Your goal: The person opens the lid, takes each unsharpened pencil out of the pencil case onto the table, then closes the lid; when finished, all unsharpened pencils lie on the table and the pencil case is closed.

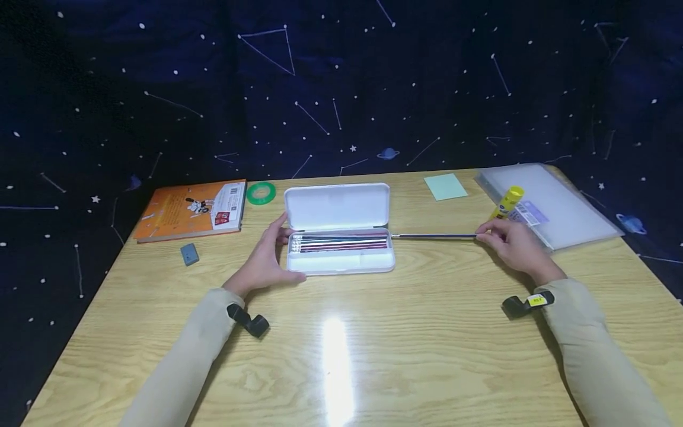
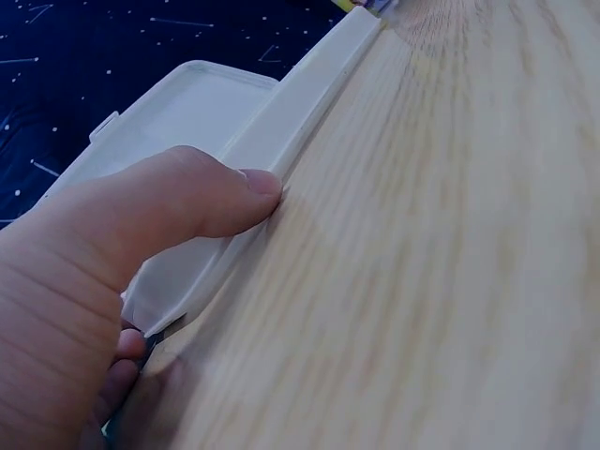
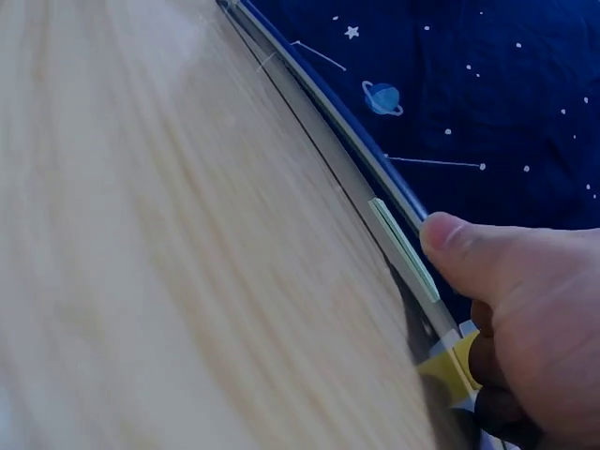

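A white pencil case [image 1: 341, 265] lies with its lid [image 1: 337, 207] raised, several pencils [image 1: 341, 244] side by side in its rear compartment. My left hand [image 1: 267, 258] holds the case's left end, thumb at the front wall and fingers round behind. In the left wrist view, the thumb [image 2: 220, 192] presses the case's side. Off to the right, my right hand [image 1: 513, 246] pinches one end of a dark striped pencil [image 1: 434, 236] between thumb and fingers. The pencil points left, its far tip right at the case's right end. In the right wrist view it runs up from the thumb [image 3: 469, 253].
An orange book [image 1: 187, 210], a green tape roll [image 1: 261, 193] and a grey-blue eraser [image 1: 189, 254] lie on the left. Toward the right are green sticky notes [image 1: 446, 187], a yellow glue stick [image 1: 509, 200] just behind my right hand, and a translucent folder [image 1: 565, 207].
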Action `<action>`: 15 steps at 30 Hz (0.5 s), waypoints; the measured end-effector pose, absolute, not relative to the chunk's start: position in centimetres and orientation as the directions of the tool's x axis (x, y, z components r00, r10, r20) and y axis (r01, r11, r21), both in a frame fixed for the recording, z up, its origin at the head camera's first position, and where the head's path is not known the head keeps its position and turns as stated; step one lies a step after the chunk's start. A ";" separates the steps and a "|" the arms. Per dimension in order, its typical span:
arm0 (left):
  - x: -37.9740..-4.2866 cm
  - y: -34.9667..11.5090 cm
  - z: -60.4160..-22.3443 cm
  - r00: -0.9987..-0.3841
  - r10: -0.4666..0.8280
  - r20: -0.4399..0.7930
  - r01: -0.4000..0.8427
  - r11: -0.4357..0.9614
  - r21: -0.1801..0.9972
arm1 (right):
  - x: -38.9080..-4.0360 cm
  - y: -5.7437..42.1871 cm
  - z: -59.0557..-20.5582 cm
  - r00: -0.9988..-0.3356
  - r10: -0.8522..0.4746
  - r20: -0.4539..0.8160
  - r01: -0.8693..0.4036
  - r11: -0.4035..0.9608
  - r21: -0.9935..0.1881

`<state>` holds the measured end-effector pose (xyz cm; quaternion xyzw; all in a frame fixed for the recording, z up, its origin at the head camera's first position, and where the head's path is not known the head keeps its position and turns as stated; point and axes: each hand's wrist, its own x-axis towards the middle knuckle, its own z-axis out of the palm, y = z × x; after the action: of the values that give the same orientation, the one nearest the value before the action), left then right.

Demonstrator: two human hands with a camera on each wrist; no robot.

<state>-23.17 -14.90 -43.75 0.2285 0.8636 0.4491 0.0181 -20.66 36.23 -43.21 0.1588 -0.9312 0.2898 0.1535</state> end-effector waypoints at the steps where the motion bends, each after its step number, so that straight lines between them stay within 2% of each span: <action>1: -23.2 -14.9 -43.7 -0.893 0.414 0.175 0.381 0.490 0.784 | -20.7 36.2 -43.3 -0.901 -0.208 0.382 -0.385 0.790 -0.477; 7: -23.1 -15.1 -43.7 -0.899 0.404 0.170 0.371 0.494 0.787 | -21.0 35.6 -43.5 -0.908 -0.223 0.354 -0.367 0.830 -0.420; 15: -23.2 -14.6 -43.8 -0.896 0.410 0.170 0.373 0.487 0.790 | -21.3 35.0 -43.7 -0.903 -0.184 0.389 -0.356 0.826 -0.436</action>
<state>-23.20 -14.62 -43.79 0.2272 0.8619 0.4529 0.0205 -21.31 35.00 -43.69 0.1434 -0.9409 0.2573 0.1674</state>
